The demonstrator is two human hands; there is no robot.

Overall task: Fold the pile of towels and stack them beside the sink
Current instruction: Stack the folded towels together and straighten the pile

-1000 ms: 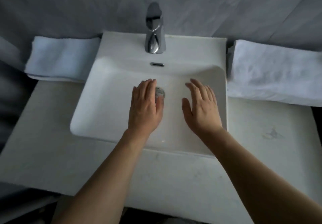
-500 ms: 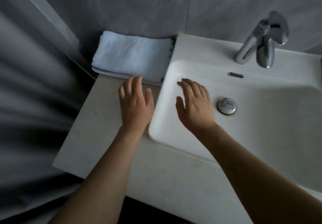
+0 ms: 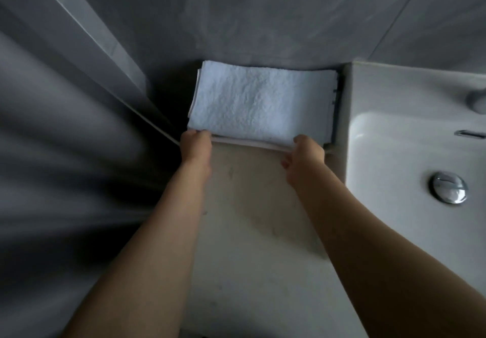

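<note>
A folded white towel [image 3: 260,103] lies flat on the countertop [image 3: 252,206] against the back wall, just left of the white sink [image 3: 410,95]. My left hand [image 3: 196,144] grips the towel's near left corner, fingers curled under the edge. My right hand [image 3: 305,156] grips the near right corner the same way, thumb below and fingers tucked under the fabric. The towel shows several stacked layers along its right and near edges. Both forearms reach forward from the bottom of the view.
The sink's drain plug [image 3: 448,187] and overflow slot [image 3: 470,134] show at the right; part of the faucet [image 3: 477,100] pokes in at the right edge. A grey tiled wall runs behind. A grey wall panel [image 3: 86,48] bounds the counter's left side.
The view swung left from the sink to the left counter. Both hands moved from over the basin onto the folded towel's near edge and closed on its corners.
</note>
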